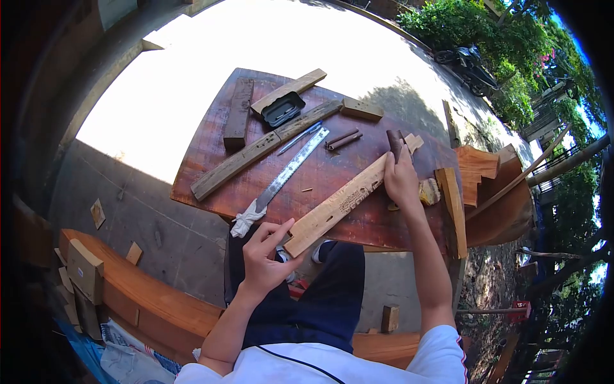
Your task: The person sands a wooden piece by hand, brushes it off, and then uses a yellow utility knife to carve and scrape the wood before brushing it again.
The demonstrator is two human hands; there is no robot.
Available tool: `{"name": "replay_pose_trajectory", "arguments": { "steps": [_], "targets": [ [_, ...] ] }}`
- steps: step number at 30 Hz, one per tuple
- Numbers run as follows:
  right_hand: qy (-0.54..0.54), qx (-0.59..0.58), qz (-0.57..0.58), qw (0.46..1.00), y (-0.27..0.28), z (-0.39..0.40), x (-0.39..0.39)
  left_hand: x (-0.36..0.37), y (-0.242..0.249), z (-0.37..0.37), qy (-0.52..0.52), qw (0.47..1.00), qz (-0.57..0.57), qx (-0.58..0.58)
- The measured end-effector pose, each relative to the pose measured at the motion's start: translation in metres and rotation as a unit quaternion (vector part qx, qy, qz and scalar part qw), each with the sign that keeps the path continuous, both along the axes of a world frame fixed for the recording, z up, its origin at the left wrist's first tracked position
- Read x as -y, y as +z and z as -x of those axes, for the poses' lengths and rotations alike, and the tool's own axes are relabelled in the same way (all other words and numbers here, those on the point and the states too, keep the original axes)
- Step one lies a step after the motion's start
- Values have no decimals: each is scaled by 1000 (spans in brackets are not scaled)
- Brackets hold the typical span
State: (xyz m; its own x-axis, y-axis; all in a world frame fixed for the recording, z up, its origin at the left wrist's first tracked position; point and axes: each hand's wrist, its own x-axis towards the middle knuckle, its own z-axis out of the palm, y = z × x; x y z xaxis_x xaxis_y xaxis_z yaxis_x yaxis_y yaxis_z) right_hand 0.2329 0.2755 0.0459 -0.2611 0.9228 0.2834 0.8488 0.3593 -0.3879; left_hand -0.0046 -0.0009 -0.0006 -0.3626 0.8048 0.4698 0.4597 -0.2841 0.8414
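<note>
Plank, slanted, near end in left hand

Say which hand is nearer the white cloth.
Left. The left hand is by the white cloth, at the near end of the plank; the right hand is farther, toward its far end.

Between the metal blade and the held plank, a lane is left across the tabletop, interrupted by a small stick and two brown tubes. Beyond the blade, the way is barred by a long wooden bar and a black tray.
</note>
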Motion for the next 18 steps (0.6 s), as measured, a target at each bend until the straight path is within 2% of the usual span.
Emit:
{"name": "replay_pose_trajectory", "arguments": {
  "steps": [2, 4, 5, 7, 8, 10, 11, 14, 15, 16, 18],
  "targets": [
    [-52, -23, 88, 995, 13, -9, -8, -4, -3, 2, 1, 1000, -16, -8],
    [-120, -22, 131, 984, 18, -27, -45, -6, -4, 1, 1, 999, -34, -23],
    [-126, -15, 116, 985, 11, -32, -55, -8, -6, 1, -4, 999, -40, -24],
    [-61, 4, 35, 998, 8, -7, -11, -4, -1, 0, -11, 1000, -5, -15],
    [12, -26, 27, 999, 11, 11, 30, -4, 1, 1, -11, 1000, 13, -11],
    [200, 53, -54, 977, 11, 35, 112, -8, -7, 2, -11, 1000, -23, -5],
    [258, 49, -42, 964, 17, 43, 148, -8, -8, 1, -11, 1000, -22, -1],
    [227, -35, 1, 973, 17, 33, 127, -6, 0, 1, -7, 1000, -2, -2],
    [169, -35, -14, 985, 14, 25, 102, -4, 2, 0, -5, 1000, 4, -2],
    [100, -121, 58, 986, 19, 23, 91, -3, 3, 0, -4, 1000, 10, -3],
    [93, -89, 7, 992, 9, 34, 123, -2, 4, 0, -1, 1000, 21, -6]
  ]
}}
